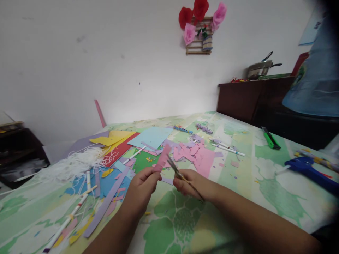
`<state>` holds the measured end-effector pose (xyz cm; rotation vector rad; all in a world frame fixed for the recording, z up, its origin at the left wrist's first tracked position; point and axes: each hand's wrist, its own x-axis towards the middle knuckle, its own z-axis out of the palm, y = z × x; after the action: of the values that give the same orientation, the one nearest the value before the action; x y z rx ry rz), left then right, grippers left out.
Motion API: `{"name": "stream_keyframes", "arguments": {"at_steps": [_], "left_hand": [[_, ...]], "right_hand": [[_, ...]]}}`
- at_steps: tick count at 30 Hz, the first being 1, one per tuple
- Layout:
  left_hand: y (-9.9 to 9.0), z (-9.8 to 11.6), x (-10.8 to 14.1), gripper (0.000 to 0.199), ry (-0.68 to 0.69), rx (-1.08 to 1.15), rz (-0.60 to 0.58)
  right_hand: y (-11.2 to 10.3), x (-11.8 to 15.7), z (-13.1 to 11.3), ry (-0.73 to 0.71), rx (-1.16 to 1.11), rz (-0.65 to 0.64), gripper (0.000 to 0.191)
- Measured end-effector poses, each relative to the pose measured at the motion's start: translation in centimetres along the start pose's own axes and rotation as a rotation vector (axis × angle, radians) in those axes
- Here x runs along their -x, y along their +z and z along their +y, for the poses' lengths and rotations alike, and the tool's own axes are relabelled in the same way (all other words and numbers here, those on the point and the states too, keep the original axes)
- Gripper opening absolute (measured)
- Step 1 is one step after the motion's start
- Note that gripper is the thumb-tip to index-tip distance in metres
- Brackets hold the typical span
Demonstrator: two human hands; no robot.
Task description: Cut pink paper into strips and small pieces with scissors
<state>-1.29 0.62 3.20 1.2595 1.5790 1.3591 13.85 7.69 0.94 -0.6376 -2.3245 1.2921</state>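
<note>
My left hand [144, 187] pinches the lower end of a pink paper strip [162, 159], which stands up from the fingers at a slant. Small cuts seem to run along the strip's right edge. Closed around a pair of scissors [176, 169], my right hand [189, 181] is just to the right of it. The scissor blades point up and left and reach the strip's edge. Whether the blades are apart is too blurred to tell. Behind both hands lie pink paper scraps [197, 155] on the patterned tablecloth [169, 225].
Left of my hands are tangled white string [79, 162], coloured paper sheets [150, 137], a purple strip [106, 206] and white paper sticks [67, 222]. To the right lie a green utility knife [271, 138] and a blue glue gun [309, 173]. A large water bottle [315, 84] stands far right.
</note>
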Motion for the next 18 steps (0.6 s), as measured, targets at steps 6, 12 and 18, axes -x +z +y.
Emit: {"name": "stream_keyframes", "arguments": {"at_steps": [6, 12, 18], "left_hand": [[0.9, 0.0, 0.1, 0.015, -0.029, -0.229, -0.295], [1.3, -0.5, -0.1, 0.016, -0.047, -0.306, -0.375], [1.5, -1.1, -0.6, 0.015, -0.079, -0.273, -0.326]], "right_hand": [[0.5, -1.3, 0.8, 0.058, -0.495, 0.19, 0.021], [0.9, -1.4, 1.5, 0.026, -0.559, 0.217, 0.007], [-2.0, -1.5, 1.5, 0.182, -0.19, 0.523, 0.018]]}}
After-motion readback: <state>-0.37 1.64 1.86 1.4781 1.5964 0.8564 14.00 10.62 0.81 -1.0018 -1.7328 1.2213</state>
